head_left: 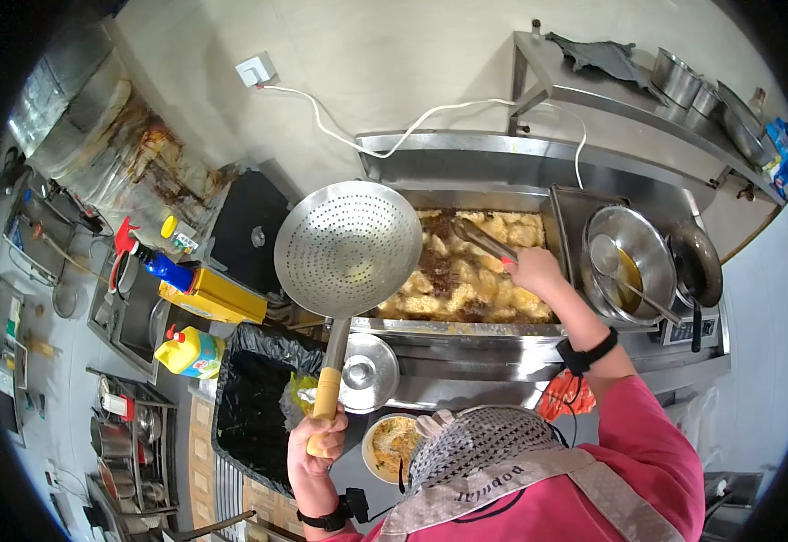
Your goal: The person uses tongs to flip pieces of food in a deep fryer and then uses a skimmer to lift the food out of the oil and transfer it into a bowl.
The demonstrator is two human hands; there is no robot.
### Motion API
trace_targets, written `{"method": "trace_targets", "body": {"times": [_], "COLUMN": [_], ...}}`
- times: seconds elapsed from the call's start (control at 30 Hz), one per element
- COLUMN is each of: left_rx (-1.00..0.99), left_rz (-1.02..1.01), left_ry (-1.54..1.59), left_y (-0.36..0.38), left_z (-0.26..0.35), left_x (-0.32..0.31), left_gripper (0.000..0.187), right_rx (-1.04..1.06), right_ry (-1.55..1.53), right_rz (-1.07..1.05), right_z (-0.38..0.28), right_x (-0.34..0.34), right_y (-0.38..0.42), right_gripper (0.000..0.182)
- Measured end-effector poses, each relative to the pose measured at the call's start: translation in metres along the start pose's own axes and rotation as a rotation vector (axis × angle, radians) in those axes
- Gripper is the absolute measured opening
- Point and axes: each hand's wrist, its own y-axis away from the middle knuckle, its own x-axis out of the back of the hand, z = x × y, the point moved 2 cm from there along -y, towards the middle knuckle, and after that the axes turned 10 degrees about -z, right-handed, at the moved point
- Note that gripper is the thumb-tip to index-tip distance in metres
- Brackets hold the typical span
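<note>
Left hand [324,437] grips strainer [349,248]; right hand [536,270], gripping tongs [486,240] low over fryer [466,329], risks burns from spatter.

Your left hand [320,438] grips the wooden handle [327,393] of the perforated strainer [349,248] near the left end of the fryer [466,329], while your right hand [535,269] holds metal tongs [483,238] over the golden pieces [412,294] inside

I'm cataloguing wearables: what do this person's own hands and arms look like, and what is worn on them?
The left hand and right hand are ungloved. A black strap with a boxy black module circles the left wrist; a black band, trailing a thin dark cable, circles the right forearm. The pink right sleeve ends near the elbow.
</note>
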Motion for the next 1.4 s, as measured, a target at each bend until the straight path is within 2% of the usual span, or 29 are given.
{"method": "trace_targets", "body": {"times": [0.13, 0.23, 0.33, 0.47, 0.57, 0.6, 0.7, 0.8, 0.9, 1.1, 1.23, 1.4], "left_rx": [0.042, 0.071, 0.098, 0.146, 0.166, 0.170, 0.169, 0.163, 0.177, 0.171, 0.165, 0.169], "left_rz": [0.033, 0.040, 0.044, 0.040, 0.058, 0.068, 0.025, 0.053, 0.035, 0.017, 0.017, -0.013], "left_ry": [-0.024, -0.075, -0.090, -0.089, -0.099, -0.103, -0.037, -0.055, 0.009, 0.038, 0.047, 0.069], "left_y": [0.004, 0.005, 0.004, -0.002, 0.000, 0.000, 0.003, 0.005, 0.005, 0.003, 0.002, 0.002], "left_z": [-0.006, -0.009, -0.014, -0.021, -0.025, -0.027, -0.030, -0.033, -0.034, -0.040, -0.042, -0.042], "left_x": [0.011, 0.017, 0.024, 0.025, 0.027, 0.027, 0.033, 0.036, 0.043, 0.049, 0.045, 0.045], "left_gripper": [0.035, 0.036, 0.036, 0.035, 0.035, 0.035, 0.035, 0.035, 0.035, 0.034, 0.034, 0.034], "right_rx": [0.121, 0.195, 0.182, 0.230, 0.240, 0.219, 0.166, 0.172, 0.098, 0.221, 0.217, 0.154], "right_ry": [0.159, 0.260, 0.346, 0.422, 0.440, 0.412, 0.402, 0.464, 0.583, 0.602, 0.633, 0.407], "right_rz": [0.066, -0.014, -0.058, -0.062, -0.092, 0.001, 0.081, 0.082, -0.063, 0.085, 0.239, 0.094], "right_z": [0.036, 0.060, 0.080, 0.090, 0.088, 0.085, 0.088, 0.091, 0.083, 0.102, 0.095, 0.098], "right_x": [0.026, 0.047, 0.049, 0.026, 0.019, 0.021, 0.038, 0.062, 0.069, 0.003, -0.024, -0.024], "right_y": [0.081, 0.123, 0.127, 0.090, 0.072, 0.072, 0.088, 0.112, 0.127, 0.112, 0.121, 0.133], "right_gripper": [0.032, 0.029, 0.027, 0.025, 0.033, 0.028, 0.027, 0.027, 0.025, 0.016, 0.015, 0.027]}}
